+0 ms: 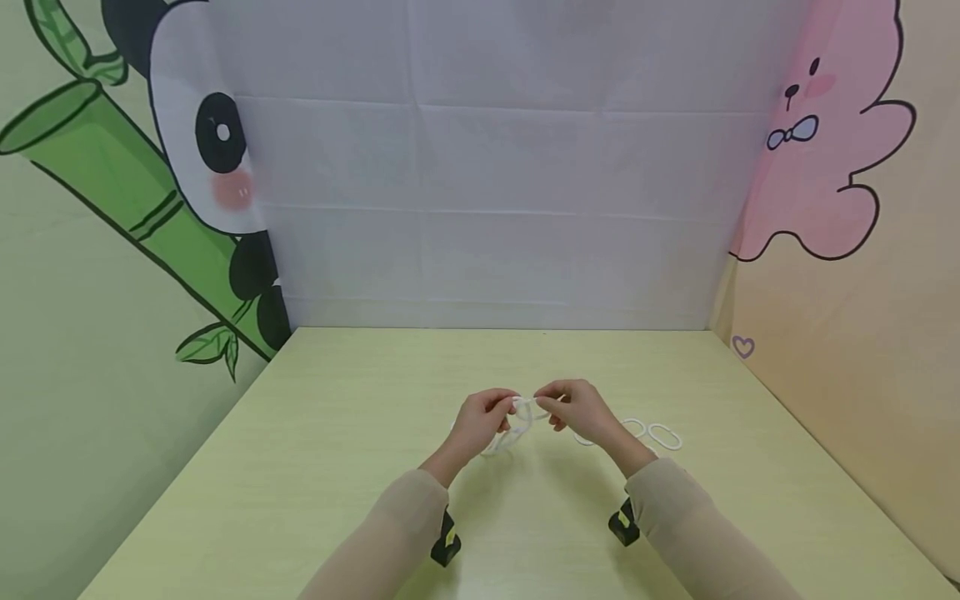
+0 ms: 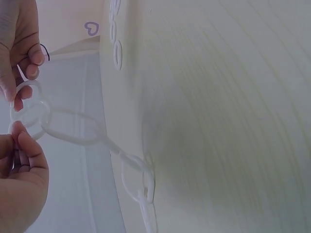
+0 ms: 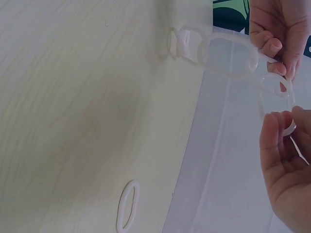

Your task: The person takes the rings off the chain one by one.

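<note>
My left hand [image 1: 480,423] and right hand [image 1: 581,410] are raised close together over the table, fingertips facing each other. Each pinches a white oval ring link between thumb and fingers. In the right wrist view, the link [image 3: 261,100] at my right fingertips overlaps the one by my left hand [image 3: 282,29]. A short chain of white links [image 2: 73,141] runs down from there, its far end lying on the table in the left wrist view. Fingertips partly hide the held links, and I cannot tell whether these two are joined.
Several loose white links lie on the table right of the hands, among them one link [image 2: 121,56] in the left wrist view and another link [image 3: 121,206] in the right wrist view. The pale wooden table [image 1: 300,467] meets a white sheet [image 1: 487,267] behind; painted walls flank both sides.
</note>
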Available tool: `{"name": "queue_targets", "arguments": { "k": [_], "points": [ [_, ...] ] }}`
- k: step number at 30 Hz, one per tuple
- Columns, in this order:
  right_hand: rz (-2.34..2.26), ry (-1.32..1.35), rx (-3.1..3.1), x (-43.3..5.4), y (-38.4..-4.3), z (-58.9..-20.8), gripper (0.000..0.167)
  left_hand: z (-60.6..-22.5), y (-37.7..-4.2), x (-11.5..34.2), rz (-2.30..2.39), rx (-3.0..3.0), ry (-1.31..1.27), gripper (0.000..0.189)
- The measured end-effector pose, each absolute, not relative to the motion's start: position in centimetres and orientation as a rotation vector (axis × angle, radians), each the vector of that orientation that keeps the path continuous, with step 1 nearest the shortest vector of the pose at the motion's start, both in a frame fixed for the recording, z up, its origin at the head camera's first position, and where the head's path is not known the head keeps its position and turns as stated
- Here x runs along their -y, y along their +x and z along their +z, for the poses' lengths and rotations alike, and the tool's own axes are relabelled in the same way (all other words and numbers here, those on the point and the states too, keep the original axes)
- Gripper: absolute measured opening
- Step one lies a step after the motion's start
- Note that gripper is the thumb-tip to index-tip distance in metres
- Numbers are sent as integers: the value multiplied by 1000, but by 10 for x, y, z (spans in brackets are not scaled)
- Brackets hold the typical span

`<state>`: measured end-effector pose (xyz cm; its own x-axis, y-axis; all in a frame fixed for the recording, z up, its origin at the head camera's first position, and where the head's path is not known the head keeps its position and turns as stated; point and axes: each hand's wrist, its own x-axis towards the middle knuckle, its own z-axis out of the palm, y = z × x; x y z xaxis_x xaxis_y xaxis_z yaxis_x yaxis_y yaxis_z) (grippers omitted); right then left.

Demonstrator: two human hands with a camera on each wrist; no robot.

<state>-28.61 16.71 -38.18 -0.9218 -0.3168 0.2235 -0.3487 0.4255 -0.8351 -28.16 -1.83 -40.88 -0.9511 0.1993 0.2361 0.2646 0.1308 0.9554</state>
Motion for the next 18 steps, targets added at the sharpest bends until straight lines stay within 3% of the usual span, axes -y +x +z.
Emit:
{"name": "queue_targets", "arguments": {
  "k": [12, 18],
  "points": [
    [1511, 595, 2640, -162, -284, -388, 14, -408, -282, 18, -1983, 2312, -463, 21],
    [1509, 623, 2652, -160, -283, -389, 16, -388, -266, 18, -1976, 2310, -485, 21]
  ]
}}
